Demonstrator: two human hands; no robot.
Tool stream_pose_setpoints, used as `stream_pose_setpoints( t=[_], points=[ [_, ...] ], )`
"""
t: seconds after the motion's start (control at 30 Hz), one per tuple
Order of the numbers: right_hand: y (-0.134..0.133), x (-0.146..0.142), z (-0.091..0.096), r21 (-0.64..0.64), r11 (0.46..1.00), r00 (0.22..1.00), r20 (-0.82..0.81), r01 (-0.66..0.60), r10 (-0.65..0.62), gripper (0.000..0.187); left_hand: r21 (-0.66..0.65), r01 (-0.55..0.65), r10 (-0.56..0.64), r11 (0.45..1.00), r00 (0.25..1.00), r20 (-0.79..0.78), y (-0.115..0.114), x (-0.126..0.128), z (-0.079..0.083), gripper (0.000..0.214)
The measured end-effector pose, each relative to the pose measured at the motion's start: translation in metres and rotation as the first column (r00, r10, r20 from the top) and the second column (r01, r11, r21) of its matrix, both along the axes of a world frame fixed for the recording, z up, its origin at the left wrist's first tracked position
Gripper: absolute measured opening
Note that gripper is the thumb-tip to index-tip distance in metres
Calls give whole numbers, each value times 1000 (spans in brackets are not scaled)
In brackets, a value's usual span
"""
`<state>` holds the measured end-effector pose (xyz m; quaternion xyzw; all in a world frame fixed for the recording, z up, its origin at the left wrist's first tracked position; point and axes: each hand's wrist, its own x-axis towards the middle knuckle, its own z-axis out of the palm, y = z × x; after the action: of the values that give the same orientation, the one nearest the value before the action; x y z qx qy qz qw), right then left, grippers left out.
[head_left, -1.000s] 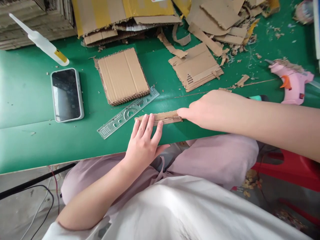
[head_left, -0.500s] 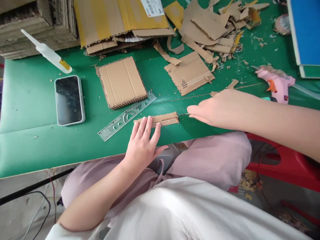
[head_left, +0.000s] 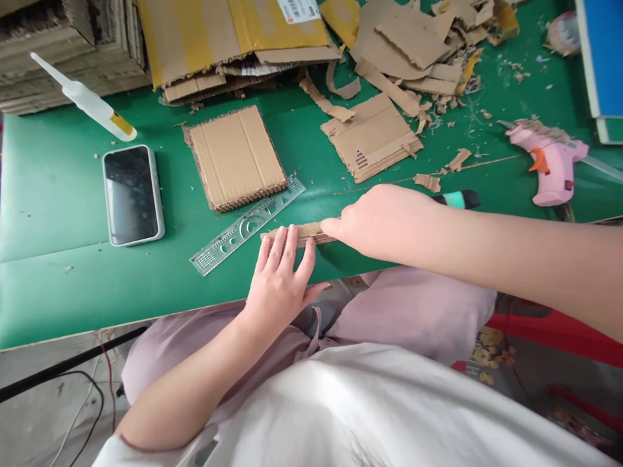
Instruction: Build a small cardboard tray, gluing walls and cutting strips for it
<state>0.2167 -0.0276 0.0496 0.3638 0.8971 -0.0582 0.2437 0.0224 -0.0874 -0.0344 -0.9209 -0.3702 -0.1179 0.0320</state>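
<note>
My left hand (head_left: 282,279) lies with outstretched fingertips on a narrow layered cardboard strip (head_left: 309,230), pressing it near the table's front edge. At the strip's right end, my right hand (head_left: 374,217) is closed round a tool with a teal-and-black handle (head_left: 460,198). Its handle sticks out behind the hand; its front end is hidden by my fingers and the strip. Just left of the strip is a clear plastic ruler (head_left: 243,227), lying at a slant. A square stack of cardboard (head_left: 238,155) rests behind the ruler, overlapping its far end.
A phone (head_left: 133,194) and a white tapered bottle (head_left: 90,107) lie on the green table (head_left: 73,279) at left. Another cardboard square (head_left: 372,139), torn scraps (head_left: 403,45) and a pink glue gun (head_left: 552,162) are at right. Cardboard piles (head_left: 233,32) stand at the back.
My right hand has moved left along the strip, covering its right end and the thin metal shaft seen before. The tool's handle now shows behind the hand. My left hand stays put.
</note>
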Motion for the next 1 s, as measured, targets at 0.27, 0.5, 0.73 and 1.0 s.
stream_pose_setpoints(
  t=[0.27, 0.5, 0.73, 1.0],
  points=[
    [1, 4, 5, -47, 999, 992, 127, 27, -21, 25, 25, 13, -13, 1000, 1000, -22, 1, -1, 3, 66],
    [-2, 18, 12, -79, 994, 970, 235, 80, -60, 25, 14, 3, -3, 1000, 1000, -26, 1, -1, 3, 65],
    [-9, 40, 8, -45, 993, 942, 321, 113, -93, 24, -6, 2, -3, 1000, 1000, -25, 1, -2, 3, 63],
    [-8, 35, 11, 44, 996, 960, 268, 76, -85, 18, 13, 8, -8, 1000, 1000, -23, 1, -2, 4, 64]
  ],
)
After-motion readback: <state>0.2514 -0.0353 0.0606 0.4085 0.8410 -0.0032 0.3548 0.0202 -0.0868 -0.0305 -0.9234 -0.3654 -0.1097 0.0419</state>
